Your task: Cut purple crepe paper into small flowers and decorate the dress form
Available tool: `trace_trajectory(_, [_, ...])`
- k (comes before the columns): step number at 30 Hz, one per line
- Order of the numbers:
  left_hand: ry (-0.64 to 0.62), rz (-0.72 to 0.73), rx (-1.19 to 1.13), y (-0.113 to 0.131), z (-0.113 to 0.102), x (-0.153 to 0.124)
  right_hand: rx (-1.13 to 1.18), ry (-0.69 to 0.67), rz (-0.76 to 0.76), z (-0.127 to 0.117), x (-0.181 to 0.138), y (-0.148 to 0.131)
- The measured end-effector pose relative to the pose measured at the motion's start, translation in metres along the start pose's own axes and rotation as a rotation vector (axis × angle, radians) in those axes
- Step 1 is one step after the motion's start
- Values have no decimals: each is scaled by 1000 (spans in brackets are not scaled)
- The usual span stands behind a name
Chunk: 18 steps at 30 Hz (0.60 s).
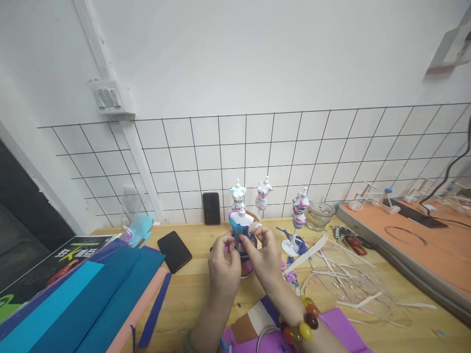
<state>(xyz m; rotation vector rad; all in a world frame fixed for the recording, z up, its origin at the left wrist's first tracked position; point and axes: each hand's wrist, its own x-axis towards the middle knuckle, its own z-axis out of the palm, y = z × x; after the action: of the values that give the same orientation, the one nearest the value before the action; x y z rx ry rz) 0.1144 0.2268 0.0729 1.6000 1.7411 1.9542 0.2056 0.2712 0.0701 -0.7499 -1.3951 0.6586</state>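
Note:
A small white dress-form mannequin (235, 219) stands upright in front of me, wrapped in teal, dark blue, purple and brown paper. My left hand (223, 267) closes round its left side, fingertips pressed on the wrapping. From the right, my right hand (265, 257) pinches the dark blue paper (246, 229) at the waist. A small white scrap (253, 226) sticks out by those fingertips. The mannequin's lower part is partly hidden by my hands. Behind it stand two more mannequins, a left one (237, 190) and a right one (264, 192).
A decorated mannequin (300, 208), a glass bowl (320, 215) and scissors (355, 242) lie to the right, near tangled pale strips (338, 274). On the left are blue paper sheets (91, 294) and a black phone (174, 251). Another phone (211, 208) leans on the wall.

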Motion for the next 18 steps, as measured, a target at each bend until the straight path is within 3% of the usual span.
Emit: trace_trajectory(18, [22, -18, -38, -3, -1, 3, 28, 7, 13, 1, 0, 11])
